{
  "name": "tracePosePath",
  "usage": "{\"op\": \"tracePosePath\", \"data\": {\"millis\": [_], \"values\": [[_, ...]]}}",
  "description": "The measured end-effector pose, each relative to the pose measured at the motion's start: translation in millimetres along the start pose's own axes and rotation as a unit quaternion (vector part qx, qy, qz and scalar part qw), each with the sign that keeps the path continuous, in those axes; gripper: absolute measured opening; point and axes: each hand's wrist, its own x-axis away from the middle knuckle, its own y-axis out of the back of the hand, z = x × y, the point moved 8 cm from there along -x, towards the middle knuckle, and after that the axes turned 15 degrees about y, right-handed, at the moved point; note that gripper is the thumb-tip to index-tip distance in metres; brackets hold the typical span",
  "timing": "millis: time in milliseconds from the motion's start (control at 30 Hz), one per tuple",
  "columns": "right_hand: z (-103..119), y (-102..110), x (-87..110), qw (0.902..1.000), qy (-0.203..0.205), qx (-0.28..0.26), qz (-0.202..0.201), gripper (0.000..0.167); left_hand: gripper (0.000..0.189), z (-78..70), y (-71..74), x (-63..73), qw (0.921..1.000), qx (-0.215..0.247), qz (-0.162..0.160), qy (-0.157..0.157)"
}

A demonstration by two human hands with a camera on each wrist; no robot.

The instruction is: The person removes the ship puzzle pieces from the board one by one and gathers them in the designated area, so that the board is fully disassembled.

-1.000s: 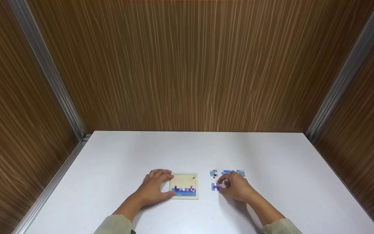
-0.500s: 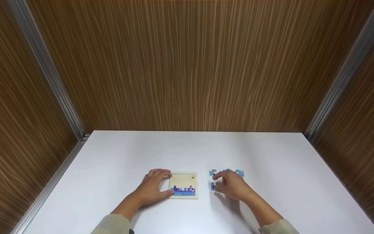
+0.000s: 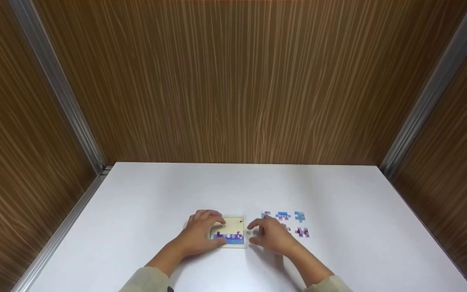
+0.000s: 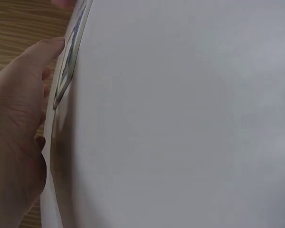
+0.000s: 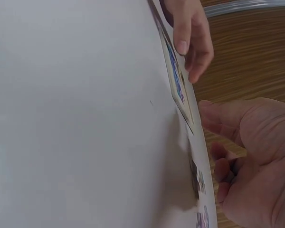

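Note:
A small square puzzle tray (image 3: pixel 233 225) lies on the white table, its lower part filled with blue and purple jigsaw pieces (image 3: pixel 234 238). My left hand (image 3: pixel 201 234) spreads over the tray's left side, thumb near the bottom and fingers near the top. In the left wrist view, a fingertip of the left hand (image 4: pixel 19 99) meets the tray edge (image 4: pixel 66 78). Just right of the tray is my right hand (image 3: pixel 272 236), thumb and index finger apart. The right wrist view shows nothing between the fingers of the right hand (image 5: pixel 261 147); the table under its palm is partly hidden.
Loose jigsaw pieces lie right of the tray, among them a blue one (image 3: pixel 283 215), a light blue one (image 3: pixel 299 216) and a purple-red one (image 3: pixel 302 232). Others are partly covered by the right hand. A brown wood-grain wall (image 3: pixel 233 89) stands behind the table.
My right hand has moved left from the loose pieces to the tray's right edge, uncovering pieces behind it. My left hand has shifted slightly right, farther over the tray.

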Motion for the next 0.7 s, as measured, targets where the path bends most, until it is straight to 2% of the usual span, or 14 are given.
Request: {"op": "tracePosePath", "data": {"millis": [167,367,700], "values": [[6.7,-10.6,-7.1,0.9998,0.009,0.016,0.005,0.028,0.033,-9.1,-6.2,3.1,0.9983,0.046,0.013,-0.033],[10.6,-19.5,-11.7,0.9994,0.025,0.025,0.004,0.027,0.021,-5.5,-9.1,3.5,0.9966,0.075,0.01,-0.032],[6.7,-22.9,-13.0,0.9995,0.011,0.028,0.007,0.022,0.021,-5.6,-7.9,2.4,0.9955,0.087,0.013,-0.034]]}}
